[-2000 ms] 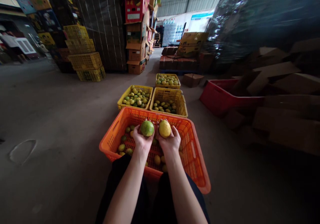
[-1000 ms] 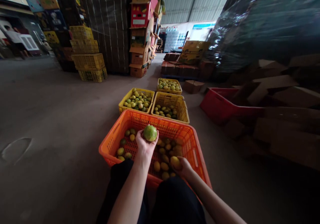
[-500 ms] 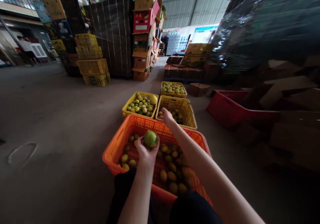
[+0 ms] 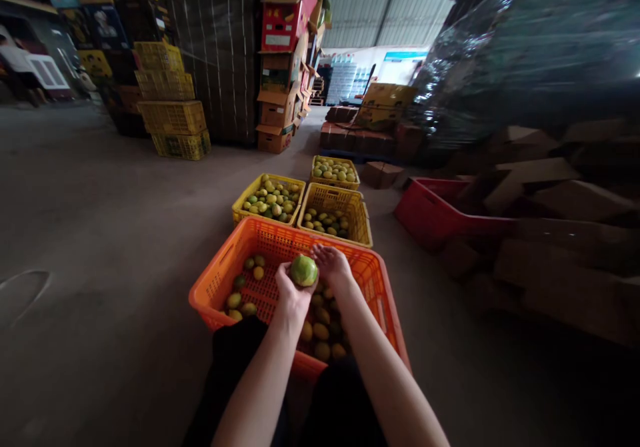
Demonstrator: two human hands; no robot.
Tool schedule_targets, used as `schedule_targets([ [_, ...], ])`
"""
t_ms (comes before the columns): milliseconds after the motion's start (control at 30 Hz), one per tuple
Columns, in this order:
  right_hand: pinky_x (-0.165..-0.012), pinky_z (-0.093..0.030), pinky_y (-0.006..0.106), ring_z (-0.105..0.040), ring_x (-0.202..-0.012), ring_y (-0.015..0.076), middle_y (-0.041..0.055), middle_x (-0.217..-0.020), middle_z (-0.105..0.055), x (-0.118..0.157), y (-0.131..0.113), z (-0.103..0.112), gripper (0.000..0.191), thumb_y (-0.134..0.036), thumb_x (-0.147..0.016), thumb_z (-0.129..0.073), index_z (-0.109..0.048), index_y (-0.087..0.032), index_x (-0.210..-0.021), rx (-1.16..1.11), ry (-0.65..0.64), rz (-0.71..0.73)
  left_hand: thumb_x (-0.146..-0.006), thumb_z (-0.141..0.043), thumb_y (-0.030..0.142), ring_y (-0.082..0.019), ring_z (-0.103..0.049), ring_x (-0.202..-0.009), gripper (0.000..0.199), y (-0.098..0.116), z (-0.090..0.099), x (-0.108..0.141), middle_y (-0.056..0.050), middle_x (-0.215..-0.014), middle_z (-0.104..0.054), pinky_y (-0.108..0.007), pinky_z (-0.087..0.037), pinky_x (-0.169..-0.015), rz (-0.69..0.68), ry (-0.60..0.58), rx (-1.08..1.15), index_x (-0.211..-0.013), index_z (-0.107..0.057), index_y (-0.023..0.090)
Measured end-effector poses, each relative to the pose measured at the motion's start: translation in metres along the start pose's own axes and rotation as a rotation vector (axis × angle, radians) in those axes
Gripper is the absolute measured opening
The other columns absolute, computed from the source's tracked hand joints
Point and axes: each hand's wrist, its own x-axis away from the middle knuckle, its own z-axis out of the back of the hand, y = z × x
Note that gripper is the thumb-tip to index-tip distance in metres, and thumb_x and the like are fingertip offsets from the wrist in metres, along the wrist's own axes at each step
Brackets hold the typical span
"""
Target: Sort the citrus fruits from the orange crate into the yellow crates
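Observation:
My left hand (image 4: 294,294) is closed round a round green-yellow fruit (image 4: 303,270), held above the large orange crate (image 4: 385,294). Just to its right, my right hand (image 4: 331,264) is open, fingers apart and stretched towards the fruit; whether they touch it I cannot tell. Smaller greenish-yellow fruits (image 4: 234,300) lie along the crate's left side. More of them (image 4: 321,331) fill its right part, partly hidden under my hands and right forearm.
Beyond the orange crate stand a yellow crate of fruit (image 4: 240,214), a partly filled one (image 4: 361,215) and another behind (image 4: 334,184). A red bin (image 4: 425,217) and cardboard pieces lie right. Stacked yellow crates (image 4: 173,117) and boxes rise behind. A person (image 4: 17,60) is far left.
My right hand has come back from above the partly filled yellow crate to beside the fruit. My left hand still holds the fruit. The view has shifted slightly.

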Motion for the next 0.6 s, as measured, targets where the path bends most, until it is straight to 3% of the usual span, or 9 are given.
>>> schedule_targets([
  [100,-0.053,-0.051,0.026,-0.06,-0.059,0.0134,0.0048,-0.065,-0.063,0.011,-0.011,-0.001,0.017,-0.007,-0.074,-0.04,-0.056,-0.014,-0.073,-0.096,-0.007,-0.087,-0.067,-0.045,0.02,-0.017,-0.058,-0.067,0.009,-0.007,0.005,-0.006,-0.003,-0.071,-0.058,-0.031,-0.048,-0.06,-0.015,0.007,-0.053,-0.068,-0.054,0.018],
  [233,-0.045,-0.047,0.022,-0.054,-0.047,0.0104,-0.0004,-0.055,-0.056,0.029,-0.009,0.017,0.016,-0.006,-0.071,-0.038,-0.049,-0.018,-0.073,-0.331,0.069,-0.131,-0.067,-0.046,0.023,-0.017,-0.056,-0.066,0.008,-0.012,0.014,-0.013,-0.002,-0.069,-0.056,-0.032,-0.048,-0.062,-0.026,0.049,-0.154,-0.066,-0.052,0.018],
  [400,-0.04,-0.043,0.022,-0.048,-0.041,0.0095,-0.0023,-0.05,-0.051,0.039,-0.022,0.031,0.015,-0.006,-0.068,-0.035,-0.043,-0.02,-0.07,-0.399,0.143,-0.118,-0.066,-0.048,0.023,-0.017,-0.055,-0.067,0.006,-0.017,0.03,-0.028,-0.001,-0.066,-0.053,-0.035,-0.048,-0.065,0.049,0.101,-0.276,-0.063,-0.048,0.018],
  [600,-0.038,-0.039,0.019,-0.046,-0.04,0.0079,-0.003,-0.048,-0.049,0.055,-0.047,0.026,0.013,-0.009,-0.07,-0.035,-0.042,-0.019,-0.07,-0.476,0.127,-0.044,-0.075,-0.043,0.022,-0.018,-0.052,-0.071,0.008,-0.052,0.063,-0.037,-0.003,-0.075,-0.051,-0.037,-0.048,-0.062,0.154,0.199,-0.347,-0.068,-0.046,0.018],
])
